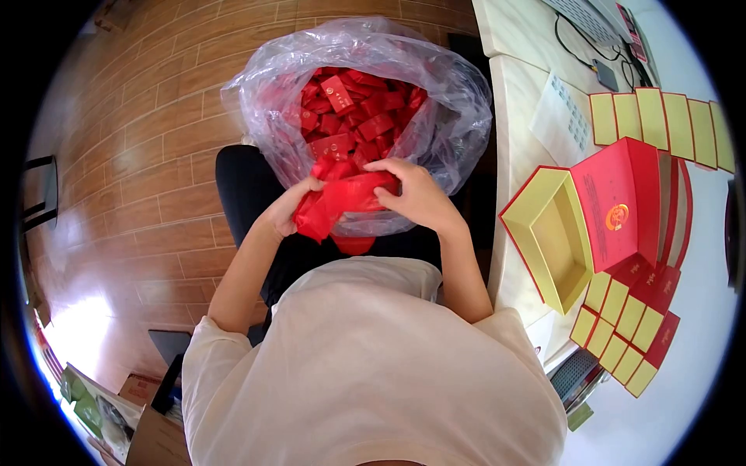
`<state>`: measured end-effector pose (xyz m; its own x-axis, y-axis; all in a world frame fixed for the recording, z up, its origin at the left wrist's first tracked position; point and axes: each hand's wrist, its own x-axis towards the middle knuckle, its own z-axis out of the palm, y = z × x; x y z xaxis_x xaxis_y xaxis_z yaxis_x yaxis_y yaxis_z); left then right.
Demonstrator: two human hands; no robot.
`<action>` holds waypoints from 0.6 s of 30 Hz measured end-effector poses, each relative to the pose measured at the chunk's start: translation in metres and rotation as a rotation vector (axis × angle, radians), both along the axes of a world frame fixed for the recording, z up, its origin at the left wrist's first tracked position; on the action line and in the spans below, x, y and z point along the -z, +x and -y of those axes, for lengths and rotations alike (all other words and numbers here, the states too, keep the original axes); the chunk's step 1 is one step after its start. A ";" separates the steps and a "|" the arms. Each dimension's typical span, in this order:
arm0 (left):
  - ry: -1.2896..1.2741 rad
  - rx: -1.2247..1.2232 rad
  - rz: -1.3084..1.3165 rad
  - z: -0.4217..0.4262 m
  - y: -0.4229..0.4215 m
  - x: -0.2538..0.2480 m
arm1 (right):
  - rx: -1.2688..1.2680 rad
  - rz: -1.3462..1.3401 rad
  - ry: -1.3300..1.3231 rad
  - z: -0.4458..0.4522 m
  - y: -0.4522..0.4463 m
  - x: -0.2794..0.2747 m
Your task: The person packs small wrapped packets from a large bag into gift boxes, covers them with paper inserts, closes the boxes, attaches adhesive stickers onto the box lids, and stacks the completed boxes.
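We are clasping red packets between left hand and right hand over the plastic bag, probably so it catches drops; an open box is sitting on the table at right.

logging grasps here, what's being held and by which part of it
A red bundle: the left hand holds its left side, the right hand its right end. Whether it is one packet or several can't be told.

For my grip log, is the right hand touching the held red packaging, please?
Touching: the head view shows the right hand gripping the red packaging at one end.
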<state>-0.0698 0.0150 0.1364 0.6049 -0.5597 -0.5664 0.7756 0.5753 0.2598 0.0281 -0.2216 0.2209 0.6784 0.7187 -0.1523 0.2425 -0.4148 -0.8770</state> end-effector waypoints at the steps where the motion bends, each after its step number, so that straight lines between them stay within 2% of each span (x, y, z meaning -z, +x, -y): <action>1: 0.001 -0.002 0.000 0.001 0.001 -0.002 | 0.053 -0.017 -0.043 0.001 0.001 0.000; 2: 0.097 -0.148 -0.034 0.004 0.002 -0.004 | 0.051 -0.016 -0.042 0.001 0.000 0.001; 3: 0.192 -0.293 -0.067 0.008 0.004 -0.007 | 0.190 0.057 -0.034 0.001 -0.002 0.002; 5: 0.174 -0.357 0.021 0.016 0.008 -0.014 | 0.413 0.102 -0.021 -0.002 -0.007 0.006; 7: 0.200 -0.460 0.176 0.030 0.009 -0.016 | 0.430 0.144 -0.019 -0.012 -0.019 0.011; 8: 0.374 -0.502 0.185 0.042 0.009 -0.012 | 0.441 0.186 -0.015 -0.018 -0.027 0.015; 10: 0.450 -0.538 0.341 0.062 0.008 -0.008 | 0.357 0.183 -0.011 -0.029 -0.046 0.024; 11: 0.537 -0.500 0.366 0.067 0.005 0.000 | 0.347 0.184 0.006 -0.032 -0.050 0.025; 13: 0.553 -0.512 0.393 0.068 -0.001 0.000 | 0.336 0.183 0.024 -0.030 -0.051 0.027; 15: 0.560 -0.486 0.425 0.068 -0.009 -0.010 | 0.289 -0.008 0.096 -0.022 -0.046 0.032; 16: 0.559 -0.479 0.424 0.068 -0.013 -0.016 | 0.295 -0.011 0.095 -0.020 -0.047 0.033; 18: 0.613 -0.365 0.503 0.070 -0.022 -0.022 | 0.253 -0.438 0.163 -0.015 -0.048 0.036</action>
